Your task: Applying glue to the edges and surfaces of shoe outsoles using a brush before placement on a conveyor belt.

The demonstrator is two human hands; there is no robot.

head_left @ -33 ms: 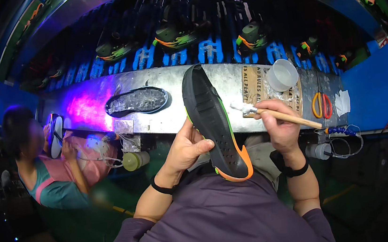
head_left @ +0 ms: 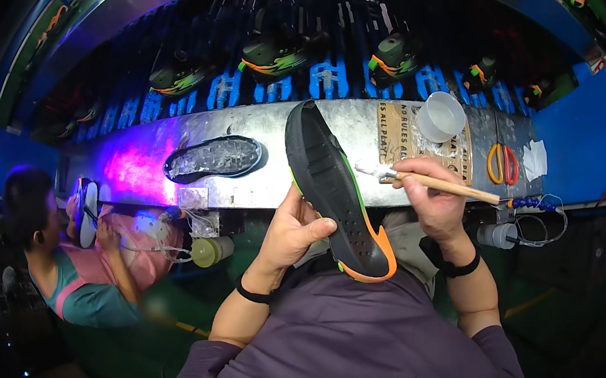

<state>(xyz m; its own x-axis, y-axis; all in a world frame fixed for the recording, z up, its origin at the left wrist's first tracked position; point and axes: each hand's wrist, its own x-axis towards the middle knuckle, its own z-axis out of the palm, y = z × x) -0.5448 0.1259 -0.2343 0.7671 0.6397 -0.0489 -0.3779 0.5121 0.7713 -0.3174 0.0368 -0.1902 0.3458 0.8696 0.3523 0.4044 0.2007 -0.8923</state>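
My left hand grips a black shoe sole by its left edge, thumb across the inner face. The sole stands tilted in front of me, its heel end low near my shirt. A green line runs along its right side and orange wraps the heel. In my right hand, closed round the wooden handle, is a brush. Its whitish bristles point left, a short gap from the sole's right edge.
Another sole lies on the metal bench. To the right are a translucent cup on cardboard, scissors and white paper. Shoes hang on the rack behind. A co-worker sits at left, holding a sole.
My right hand and the brush have shifted slightly to the left, towards the sole. My left hand and the sole have hardly moved.
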